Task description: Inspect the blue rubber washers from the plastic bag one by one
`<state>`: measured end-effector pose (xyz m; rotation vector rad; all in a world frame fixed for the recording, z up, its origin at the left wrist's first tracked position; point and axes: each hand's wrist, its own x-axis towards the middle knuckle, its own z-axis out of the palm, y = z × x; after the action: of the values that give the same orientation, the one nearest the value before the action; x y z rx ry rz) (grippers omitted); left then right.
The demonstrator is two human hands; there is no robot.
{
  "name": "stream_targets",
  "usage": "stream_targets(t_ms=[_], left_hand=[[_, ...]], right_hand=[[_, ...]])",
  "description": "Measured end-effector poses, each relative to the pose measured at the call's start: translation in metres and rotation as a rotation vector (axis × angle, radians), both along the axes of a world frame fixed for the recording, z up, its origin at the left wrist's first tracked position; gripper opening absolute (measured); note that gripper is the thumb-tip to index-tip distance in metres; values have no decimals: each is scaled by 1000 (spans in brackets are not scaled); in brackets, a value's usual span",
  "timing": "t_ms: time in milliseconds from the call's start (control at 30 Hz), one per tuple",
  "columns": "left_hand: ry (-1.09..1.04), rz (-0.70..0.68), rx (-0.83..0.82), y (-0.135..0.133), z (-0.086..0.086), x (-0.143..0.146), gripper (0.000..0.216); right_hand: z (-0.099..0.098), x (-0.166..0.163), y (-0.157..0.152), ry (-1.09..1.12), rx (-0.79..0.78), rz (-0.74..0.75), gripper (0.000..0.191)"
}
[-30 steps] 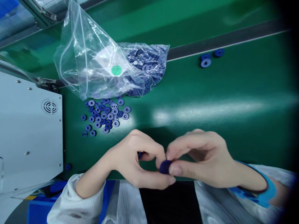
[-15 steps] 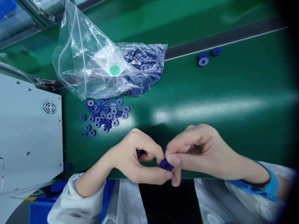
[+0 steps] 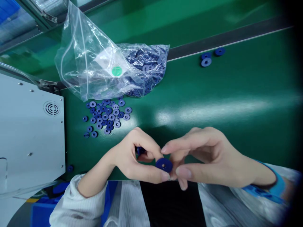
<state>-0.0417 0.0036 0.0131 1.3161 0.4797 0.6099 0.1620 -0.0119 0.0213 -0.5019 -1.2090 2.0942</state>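
A blue ring-shaped disc [image 3: 164, 165] with a small centre hole is pinched between the thumb and forefinger of my left hand [image 3: 138, 159]. More blue pieces [image 3: 140, 150] are partly visible inside the curl of that hand, mostly hidden by the fingers. My right hand [image 3: 208, 156] is just right of the disc, thumb and forefinger apart with a gap between them. Its fingertips are close to the disc; whether a rear finger touches it I cannot tell. On the green surface behind my left hand lies a loose pile of similar blue discs [image 3: 105, 116].
A clear zip bag [image 3: 146, 69] full of blue discs, with a green dot on its label, lies behind the pile. Three discs [image 3: 206, 62] sit at the back right. A white metal housing [image 3: 30, 132] stands at left, a single disc [image 3: 70, 168] near its corner.
My right thumb and forefinger have spread and let go of the disc's edge. The disc stays in my left fingers, shifted slightly left and showing more of its face.
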Motion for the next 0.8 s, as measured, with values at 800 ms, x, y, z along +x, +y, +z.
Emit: stream_targets(t_ms=[800], left_hand=[[-71,343,-890,23,-22,13,19]], right_hand=[[-46,27,67,-379,-303,-1041,14]])
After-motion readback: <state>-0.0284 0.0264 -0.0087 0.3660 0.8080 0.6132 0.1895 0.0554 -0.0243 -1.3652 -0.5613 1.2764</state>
